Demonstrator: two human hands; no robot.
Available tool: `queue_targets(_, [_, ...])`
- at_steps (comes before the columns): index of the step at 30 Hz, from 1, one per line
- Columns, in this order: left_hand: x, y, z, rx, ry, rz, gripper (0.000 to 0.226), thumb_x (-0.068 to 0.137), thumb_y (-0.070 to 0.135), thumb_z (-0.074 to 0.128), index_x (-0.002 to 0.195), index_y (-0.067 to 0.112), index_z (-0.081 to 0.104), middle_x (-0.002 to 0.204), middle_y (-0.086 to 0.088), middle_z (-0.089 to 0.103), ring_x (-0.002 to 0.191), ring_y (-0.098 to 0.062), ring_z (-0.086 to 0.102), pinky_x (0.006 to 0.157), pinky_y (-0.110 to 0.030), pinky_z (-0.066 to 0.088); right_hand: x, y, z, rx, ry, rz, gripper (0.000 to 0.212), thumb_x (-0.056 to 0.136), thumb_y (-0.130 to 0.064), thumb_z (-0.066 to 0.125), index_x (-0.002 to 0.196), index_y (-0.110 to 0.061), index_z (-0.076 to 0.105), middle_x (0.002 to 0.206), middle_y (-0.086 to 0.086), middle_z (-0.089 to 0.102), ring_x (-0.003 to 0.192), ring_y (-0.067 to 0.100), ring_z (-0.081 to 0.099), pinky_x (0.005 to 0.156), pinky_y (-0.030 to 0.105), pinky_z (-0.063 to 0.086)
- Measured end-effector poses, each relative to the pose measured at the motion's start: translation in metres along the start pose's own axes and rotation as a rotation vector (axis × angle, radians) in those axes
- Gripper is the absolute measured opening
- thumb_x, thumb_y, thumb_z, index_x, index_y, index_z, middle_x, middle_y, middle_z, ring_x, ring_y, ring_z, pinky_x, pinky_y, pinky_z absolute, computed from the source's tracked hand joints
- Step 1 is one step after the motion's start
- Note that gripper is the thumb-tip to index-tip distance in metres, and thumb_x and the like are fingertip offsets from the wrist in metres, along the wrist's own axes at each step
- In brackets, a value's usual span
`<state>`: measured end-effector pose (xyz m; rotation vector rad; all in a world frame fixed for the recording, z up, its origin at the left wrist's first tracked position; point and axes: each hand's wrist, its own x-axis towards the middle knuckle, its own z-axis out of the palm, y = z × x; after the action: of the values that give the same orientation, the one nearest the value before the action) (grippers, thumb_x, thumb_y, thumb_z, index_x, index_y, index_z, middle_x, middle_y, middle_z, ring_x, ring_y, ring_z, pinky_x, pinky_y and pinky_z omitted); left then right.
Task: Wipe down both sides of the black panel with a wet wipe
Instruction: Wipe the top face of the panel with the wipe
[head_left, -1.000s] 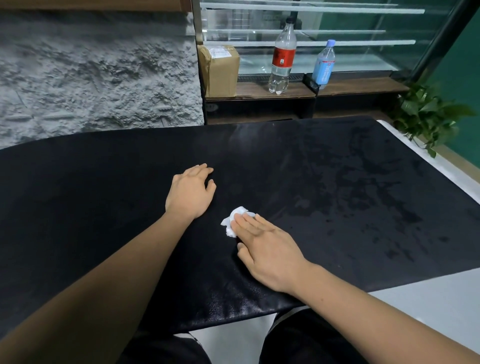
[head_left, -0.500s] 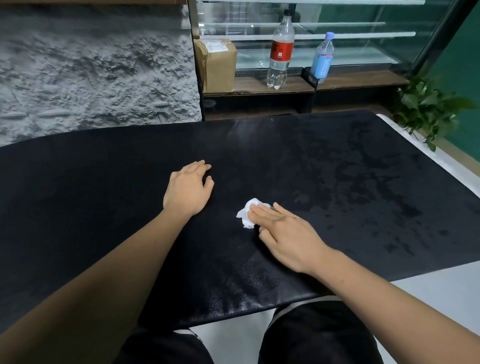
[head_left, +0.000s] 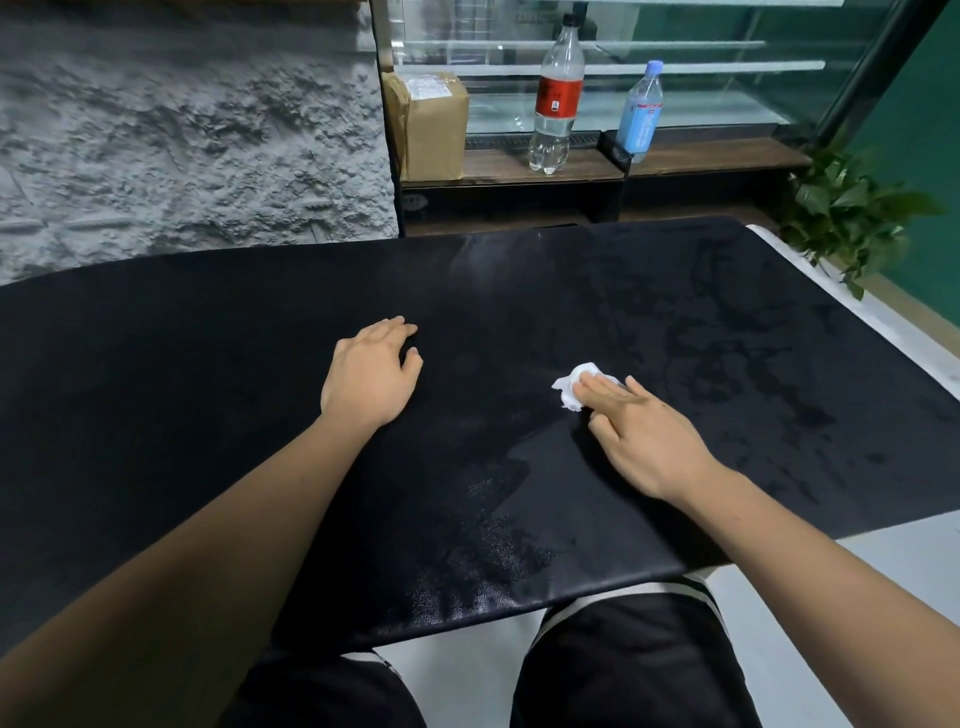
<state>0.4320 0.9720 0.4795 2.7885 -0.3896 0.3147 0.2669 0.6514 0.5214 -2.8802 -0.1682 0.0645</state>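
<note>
Black, grained like leather, the black panel (head_left: 208, 389) lies flat across the white bench (head_left: 883, 561) in front of me, its near edge over my lap. The wet wipe (head_left: 574, 387) is a small crumpled white wad on the panel's upper face, right of centre. My right hand (head_left: 649, 441) comes in from five o'clock and lies over it, fingers (head_left: 605, 389) straight and together, pressing the wad down flat against the panel rather than gripping it. Part of the wipe shows past my fingertips at ten o'clock.

My left hand (head_left: 369, 376) rests palm down on the panel at nine o'clock from the wipe, well apart from it, fingers loose and holding nothing.

Dark wet-looking blotches mark the panel from the wipe out toward two and three o'clock.

Past the panel's far edge, at twelve o'clock, a wooden shelf (head_left: 717, 153) carries a cardboard box (head_left: 434, 124), a clear bottle with a red label (head_left: 556, 98) and a blue bottle (head_left: 641, 111), all upright before a glass display case (head_left: 675, 52). A rough grey wall (head_left: 182, 145) fills ten o'clock, and a leafy plant (head_left: 841, 208) stands at two o'clock, beside the bench corner.
</note>
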Motion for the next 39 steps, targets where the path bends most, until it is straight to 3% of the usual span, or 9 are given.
queue_targets(5, [0.000,0.000,0.000,0.001,-0.001,-0.003,0.046,0.106,0.042,0.043,0.148,0.029,0.056,0.160,0.009,0.048,0.151,-0.010,0.037,0.118,-0.040,0.032,-0.005,-0.010,0.007,-0.037,0.085,0.024,0.035,0.102,-0.020,0.029,0.131,-0.025,0.048,0.142,-0.015,0.046,0.136,0.008,0.042,0.125,0.023,0.010])
queue_targets(10, [0.000,0.001,-0.001,0.001,-0.009,-0.006,0.046,0.106,0.041,0.043,0.148,0.029,0.055,0.160,0.008,0.048,0.150,-0.011,0.038,0.118,-0.041,0.032,-0.017,-0.027,0.015,-0.029,0.135,-0.009,0.038,0.103,-0.022,0.035,0.138,-0.020,0.051,0.149,-0.005,0.049,0.139,0.005,0.034,0.115,0.005,-0.009])
queue_targets(15, [-0.001,0.002,-0.002,-0.003,-0.005,-0.005,0.045,0.106,0.040,0.044,0.148,0.028,0.056,0.160,0.008,0.048,0.150,-0.011,0.039,0.118,-0.042,0.032,-0.033,-0.054,0.024,-0.032,0.123,-0.067,0.045,0.101,-0.029,0.034,0.142,-0.022,0.052,0.154,-0.008,0.048,0.144,0.003,0.035,0.119,0.007,-0.007])
queue_targets(17, [-0.001,0.003,-0.003,-0.005,-0.003,-0.004,0.045,0.106,0.040,0.044,0.148,0.028,0.056,0.160,0.007,0.049,0.150,-0.011,0.039,0.117,-0.041,0.032,-0.039,-0.064,0.027,-0.050,0.121,-0.090,0.045,0.101,-0.030,0.033,0.140,-0.021,0.053,0.149,-0.006,0.051,0.142,0.008,0.041,0.120,0.009,0.002])
queue_targets(19, [-0.001,0.003,-0.003,-0.004,-0.006,-0.003,0.046,0.106,0.040,0.043,0.148,0.028,0.056,0.160,0.008,0.048,0.150,-0.011,0.038,0.118,-0.041,0.032,-0.043,-0.074,0.030,-0.062,0.091,-0.117,0.053,0.101,-0.034,0.028,0.148,-0.021,0.049,0.158,-0.007,0.045,0.149,0.012,0.038,0.125,0.018,0.012])
queue_targets(22, [-0.001,0.002,-0.002,0.000,-0.009,-0.003,0.046,0.106,0.041,0.042,0.149,0.028,0.055,0.160,0.007,0.048,0.150,-0.011,0.038,0.118,-0.041,0.032,-0.049,-0.089,0.035,-0.064,0.052,-0.169,0.062,0.102,-0.037,0.025,0.161,-0.020,0.038,0.169,-0.005,0.033,0.158,0.007,0.020,0.129,0.024,0.004])
queue_targets(26, [-0.001,0.002,-0.001,-0.006,-0.008,-0.008,0.046,0.106,0.040,0.043,0.148,0.028,0.056,0.160,0.007,0.048,0.150,-0.011,0.038,0.117,-0.040,0.032,-0.060,-0.109,0.041,-0.059,0.014,-0.240,0.063,0.104,-0.037,0.025,0.164,-0.018,0.033,0.171,-0.003,0.028,0.159,0.007,0.014,0.130,0.026,0.002])
queue_targets(39, [-0.002,0.001,0.000,-0.012,-0.001,-0.007,0.045,0.106,0.040,0.043,0.147,0.028,0.057,0.160,0.007,0.049,0.150,-0.011,0.038,0.117,-0.040,0.031,-0.076,-0.104,0.035,0.004,-0.022,-0.292,0.058,0.105,-0.032,0.027,0.162,-0.025,0.036,0.171,-0.010,0.027,0.158,0.000,0.012,0.129,0.024,-0.001])
